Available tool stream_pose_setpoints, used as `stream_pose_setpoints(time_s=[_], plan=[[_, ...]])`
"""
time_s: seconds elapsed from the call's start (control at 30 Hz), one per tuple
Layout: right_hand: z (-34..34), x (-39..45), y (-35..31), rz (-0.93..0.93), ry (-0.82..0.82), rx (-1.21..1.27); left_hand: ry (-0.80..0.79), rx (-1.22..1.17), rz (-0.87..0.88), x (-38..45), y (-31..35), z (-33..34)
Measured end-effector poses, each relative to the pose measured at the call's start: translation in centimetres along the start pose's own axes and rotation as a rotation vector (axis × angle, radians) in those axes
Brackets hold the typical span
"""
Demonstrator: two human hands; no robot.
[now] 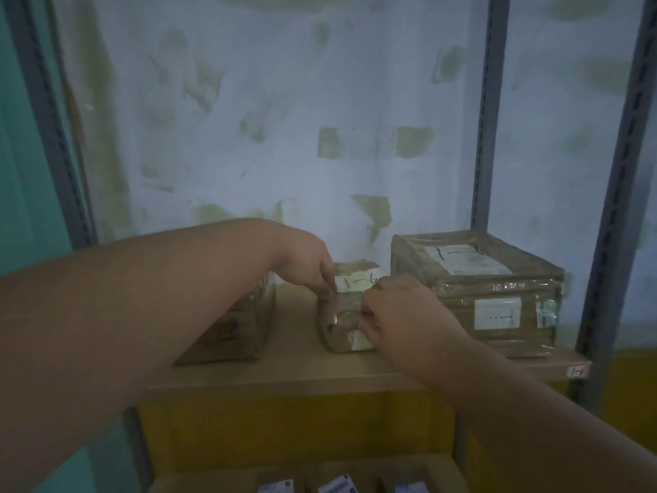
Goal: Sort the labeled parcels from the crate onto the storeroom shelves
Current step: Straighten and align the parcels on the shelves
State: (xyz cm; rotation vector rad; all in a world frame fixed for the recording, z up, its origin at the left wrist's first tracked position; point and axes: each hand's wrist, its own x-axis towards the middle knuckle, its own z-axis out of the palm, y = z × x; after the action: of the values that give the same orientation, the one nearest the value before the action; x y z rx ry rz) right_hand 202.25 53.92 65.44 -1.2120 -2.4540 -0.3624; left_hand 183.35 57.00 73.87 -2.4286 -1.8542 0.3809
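**Small parcel being held on the shelf by both hands**

The small parcel (346,314), wrapped in brown paper and clear tape, is being held on the wooden shelf (295,368) between two other packages. It is being gripped from both sides. The left hand (307,266) is being brought down over the parcel's left top edge, fingers curled downward and fingertips pressed against the wrap just beside the white label (357,282). The right hand (394,311) is being kept against the parcel's right side, fingers curled round its edge; how far the thumb is wrapped cannot be told.

The parcel's long axis is being kept running front to back, from the shelf's front edge toward the wall (284,119). The label, marked "1-6", is being shown on the far, upper end, facing up and toward the camera.

To the parcel's right, near but apart, a larger taped box (476,293) is being seen lying flat. To the parcel's left, a dark wrapped package (231,332) is being partly hidden by the left forearm. A small tag (576,371) is being seen on the shelf's front edge, right of the parcel. Below the parcel, a lower box (320,482) with white-labelled items is being seen.
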Motion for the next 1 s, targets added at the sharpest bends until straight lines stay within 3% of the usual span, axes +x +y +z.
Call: stream_pose_setpoints(time_s=[0.2,0.43,0.67,1.0], plan=[[0.0,-0.1,-1.2,0.116,-0.055,0.031,-0.051,0.043,-0.064,3.3,-2.1,-0.4],[0.3,0.9,-3.8,0.171,-0.024,-0.017,-0.149,0.125,0.045,5.7,-4.1,-0.9],[0.9,0.3,-3.7,0.360,-0.053,0.148,-0.124,0.125,0.106,6.1,-6.4,0.0],[1.7,1.0,-5.8,0.361,0.016,0.185,-0.137,0.106,0.104,5.2,-7.7,0.1]])
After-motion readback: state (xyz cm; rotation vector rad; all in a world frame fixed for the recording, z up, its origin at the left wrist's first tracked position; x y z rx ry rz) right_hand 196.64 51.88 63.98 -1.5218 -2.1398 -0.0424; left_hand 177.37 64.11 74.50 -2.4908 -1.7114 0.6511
